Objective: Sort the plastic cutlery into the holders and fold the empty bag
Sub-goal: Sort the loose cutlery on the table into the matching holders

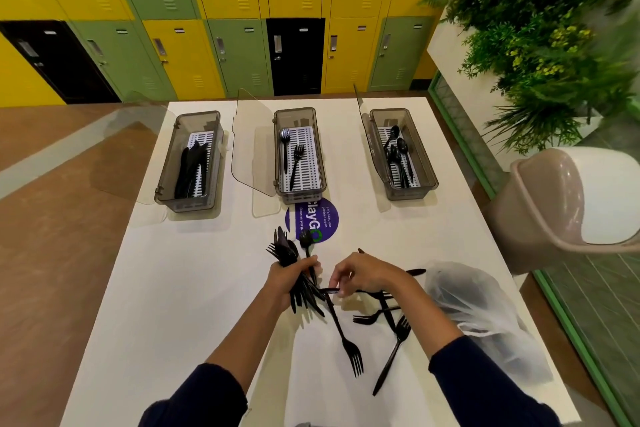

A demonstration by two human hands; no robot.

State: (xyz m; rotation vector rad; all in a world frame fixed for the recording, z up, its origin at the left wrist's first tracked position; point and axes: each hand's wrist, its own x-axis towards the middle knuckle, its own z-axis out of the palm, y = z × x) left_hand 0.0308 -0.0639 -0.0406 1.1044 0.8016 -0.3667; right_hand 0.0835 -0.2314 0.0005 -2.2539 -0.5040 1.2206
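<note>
My left hand (289, 276) grips a bundle of black plastic cutlery (287, 253), forks and spoons fanning up from the fist. My right hand (363, 276) pinches the handle end of a black fork (346, 336) lying on the white table (173, 305). More loose black forks (394, 350) lie scattered below my right hand. A crumpled clear plastic bag (485, 315) rests at the right. Three open grey holders stand at the far side: the left holder (166, 194) with knives, the middle holder (320, 163) with forks, the right holder (427, 173) with spoons.
A round purple sticker (325, 215) sits on the table below the middle holder. Each holder's clear lid hangs open to its left. A beige chair (554, 211) stands at the table's right edge, with plants behind it. Coloured lockers line the far wall.
</note>
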